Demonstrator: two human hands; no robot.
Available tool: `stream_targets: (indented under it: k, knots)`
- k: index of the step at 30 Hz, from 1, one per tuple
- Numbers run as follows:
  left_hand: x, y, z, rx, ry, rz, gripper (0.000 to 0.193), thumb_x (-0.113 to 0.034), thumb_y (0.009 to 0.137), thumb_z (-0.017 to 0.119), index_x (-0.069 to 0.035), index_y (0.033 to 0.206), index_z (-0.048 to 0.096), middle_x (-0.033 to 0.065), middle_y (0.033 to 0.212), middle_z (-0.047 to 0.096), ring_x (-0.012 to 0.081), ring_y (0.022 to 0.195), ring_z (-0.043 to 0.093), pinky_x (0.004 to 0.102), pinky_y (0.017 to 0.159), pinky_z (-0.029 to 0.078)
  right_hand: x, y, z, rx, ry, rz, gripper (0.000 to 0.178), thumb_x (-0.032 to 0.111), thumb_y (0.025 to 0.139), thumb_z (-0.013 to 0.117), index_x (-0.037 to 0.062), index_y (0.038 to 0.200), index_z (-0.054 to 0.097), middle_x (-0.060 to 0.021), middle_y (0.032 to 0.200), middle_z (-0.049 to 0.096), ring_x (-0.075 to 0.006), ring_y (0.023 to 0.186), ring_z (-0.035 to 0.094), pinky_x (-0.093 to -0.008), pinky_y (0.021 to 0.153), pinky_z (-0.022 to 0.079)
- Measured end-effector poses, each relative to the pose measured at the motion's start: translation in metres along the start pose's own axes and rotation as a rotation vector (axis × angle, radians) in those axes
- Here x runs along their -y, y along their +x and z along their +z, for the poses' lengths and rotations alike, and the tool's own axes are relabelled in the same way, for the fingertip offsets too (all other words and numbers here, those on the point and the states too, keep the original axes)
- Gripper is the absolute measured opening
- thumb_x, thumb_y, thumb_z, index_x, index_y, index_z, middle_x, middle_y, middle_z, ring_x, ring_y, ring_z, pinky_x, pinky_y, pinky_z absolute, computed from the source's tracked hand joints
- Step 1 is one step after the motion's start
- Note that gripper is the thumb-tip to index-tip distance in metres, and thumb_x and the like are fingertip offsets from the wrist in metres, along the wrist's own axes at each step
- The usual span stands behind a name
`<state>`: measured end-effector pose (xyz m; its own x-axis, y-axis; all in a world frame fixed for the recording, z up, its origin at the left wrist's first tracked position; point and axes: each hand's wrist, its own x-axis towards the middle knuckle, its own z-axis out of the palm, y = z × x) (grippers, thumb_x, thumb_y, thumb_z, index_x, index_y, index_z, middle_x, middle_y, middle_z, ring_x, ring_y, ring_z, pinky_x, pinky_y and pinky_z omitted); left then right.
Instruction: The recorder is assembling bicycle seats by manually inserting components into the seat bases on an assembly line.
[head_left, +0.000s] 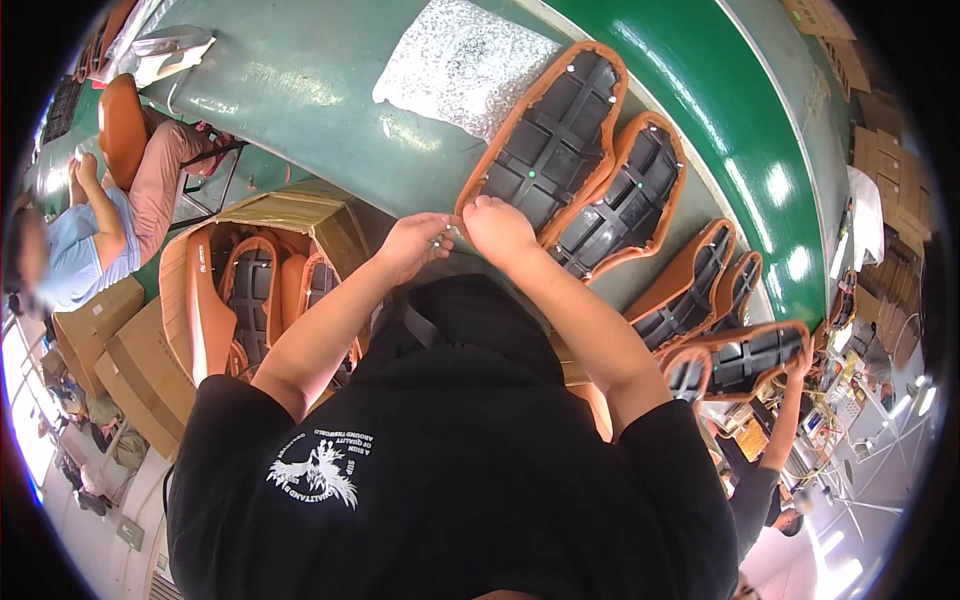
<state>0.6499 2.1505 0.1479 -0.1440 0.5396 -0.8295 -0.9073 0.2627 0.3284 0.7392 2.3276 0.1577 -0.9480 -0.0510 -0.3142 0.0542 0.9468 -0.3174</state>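
Note:
A long brown padded panel [548, 140] lies on the table with its black ribbed plastic back up; small white clips dot its edge. My right hand [497, 235] is closed at the panel's near end, and what its fingers grip is hidden. Close beside it, my left hand [408, 246] is closed, its fingertips almost touching the right hand. Several small whitish pieces [437, 242], perhaps clips, show between the left fingers. A second panel of the same kind [630, 200] lies against the first on the right.
More brown panels [690, 275] line the table's right side, where another person's hand [803, 360] touches one. An open carton [345, 225] full of panels stands left of me. Bubble wrap [460, 65] lies on the table's far part. A seated person [95, 235] works at far left.

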Motion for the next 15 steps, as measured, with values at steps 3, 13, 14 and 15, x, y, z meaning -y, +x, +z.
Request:
stream_targets:
  k: [3, 13, 14, 15]
  knots:
    - [-0.001, -0.002, -0.004, 0.035, -0.039, 0.019, 0.023, -0.017, 0.102, 0.059, 0.001, 0.115, 0.068, 0.0047, 0.092, 0.063, 0.0154, 0.086, 0.061, 0.0314, 0.079, 0.053, 0.009, 0.001, -0.005, -0.016, -0.038, 0.06, 0.015, 0.01, 0.086, 0.059, -0.001, 0.091, 0.068, -0.0165, 0.092, 0.069, -0.0289, 0.086, 0.072, -0.0374, 0.071, 0.062]
    - [0.014, 0.001, -0.017, 0.036, -0.036, 0.054, 0.022, -0.016, 0.101, 0.064, 0.001, 0.115, 0.067, 0.0047, 0.094, 0.066, 0.0143, 0.083, 0.062, 0.0296, 0.076, 0.055, 0.006, 0.002, 0.005, -0.061, -0.108, -0.002, 0.015, 0.01, 0.081, 0.062, -0.0015, 0.086, 0.069, -0.0163, 0.087, 0.069, -0.027, 0.08, 0.072, -0.0365, 0.066, 0.062]
    - [0.015, 0.001, -0.018, 0.031, -0.026, 0.045, 0.022, -0.018, 0.101, 0.065, 0.0, 0.113, 0.068, 0.0036, 0.093, 0.066, 0.0129, 0.08, 0.062, 0.028, 0.074, 0.056, 0.007, 0.002, 0.005, -0.076, -0.097, -0.001, 0.015, 0.01, 0.08, 0.062, -0.0015, 0.086, 0.069, -0.0165, 0.087, 0.069, -0.0268, 0.08, 0.072, -0.036, 0.066, 0.062]
    - [0.017, 0.001, -0.018, 0.032, -0.026, 0.045, 0.022, -0.018, 0.101, 0.065, 0.0, 0.113, 0.068, 0.0036, 0.093, 0.066, 0.0129, 0.08, 0.062, 0.028, 0.074, 0.056, 0.007, 0.001, 0.005, -0.09, -0.086, 0.001, 0.015, 0.01, 0.08, 0.062, -0.0014, 0.085, 0.069, -0.0167, 0.087, 0.069, -0.0266, 0.08, 0.072, -0.0354, 0.066, 0.062]
